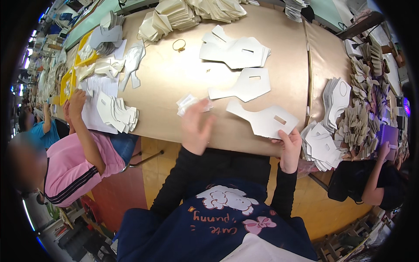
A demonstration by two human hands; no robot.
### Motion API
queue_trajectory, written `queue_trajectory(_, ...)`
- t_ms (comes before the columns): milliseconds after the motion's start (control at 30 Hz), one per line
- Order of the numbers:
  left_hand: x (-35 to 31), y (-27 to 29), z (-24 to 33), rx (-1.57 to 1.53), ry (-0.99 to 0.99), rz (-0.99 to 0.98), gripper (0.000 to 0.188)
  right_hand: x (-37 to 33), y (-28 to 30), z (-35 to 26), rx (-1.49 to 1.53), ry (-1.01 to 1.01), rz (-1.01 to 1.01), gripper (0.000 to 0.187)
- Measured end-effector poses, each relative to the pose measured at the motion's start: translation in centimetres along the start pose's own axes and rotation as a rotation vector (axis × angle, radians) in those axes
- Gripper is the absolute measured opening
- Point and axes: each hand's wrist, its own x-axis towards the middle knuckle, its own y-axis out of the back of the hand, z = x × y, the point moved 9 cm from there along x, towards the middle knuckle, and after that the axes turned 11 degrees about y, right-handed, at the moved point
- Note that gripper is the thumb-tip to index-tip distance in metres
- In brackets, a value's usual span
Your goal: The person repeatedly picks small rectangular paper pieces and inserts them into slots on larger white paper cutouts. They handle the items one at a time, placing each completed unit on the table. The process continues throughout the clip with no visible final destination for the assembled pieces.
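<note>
My right hand [290, 150] pinches the near right corner of a flat white cut-out piece [261, 120], which has a rectangular slot and a narrow curved arm reaching left. Over a small pile of white tabs or labels [185, 103], my left hand [197, 125] has its fingers stretched out and apart, slightly blurred. Whether its fingertips touch the pile I cannot tell. Just beyond the held piece lies another slotted piece [242, 86]. Farther back a stack of similar white pieces [233, 51] rests on the tan table [161, 83].
Thick cream stacks [176, 15] line the far edge, with a rubber band [179, 45] nearer. At left, a co-worker in pink [83, 161] sits by white pieces [115, 111] and yellow trays [66, 85]. Right of me are stacked white pieces [322, 146] and another person's arm [376, 174].
</note>
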Motion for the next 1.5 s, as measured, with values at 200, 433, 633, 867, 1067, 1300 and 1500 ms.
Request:
queue_trajectory(200,1.8,2.1,-6.8,0.152,0.168,-0.013,0.045,0.0,0.4,0.3,-0.316,0.039,-0.021,0.035)
queue_trajectory(433,2.2,2.5,-6.8,0.121,0.173,-0.025,0.029,-3.7,-5.9,-8.5,-0.986,0.737,0.113,0.035)
queue_trajectory(633,1.7,2.6,-6.2,0.013,0.053,0.057,0.019,-4.2,-17.0,-4.1,-0.724,0.812,-0.527,0.045)
queue_trajectory(867,2.3,2.3,-6.9,-0.046,0.044,-0.023,0.012,-2.1,-21.2,0.9,-0.833,0.782,-0.519,0.052)
queue_trajectory(1067,1.7,2.3,-8.4,-0.204,0.14,-0.17,0.013,-2.6,-21.6,1.0,-0.998,0.88,-0.51,0.038)
queue_trajectory(1300,0.6,4.8,-9.7,-0.442,0.091,-0.16,0.014,-2.9,-21.8,0.9,-1.063,0.901,-0.48,0.032)
queue_trajectory(1500,0.5,8.0,-11.5,-0.747,0.402,0.049,0.021,-3.0,-22.0,0.8,-1.095,0.933,-0.487,0.034)
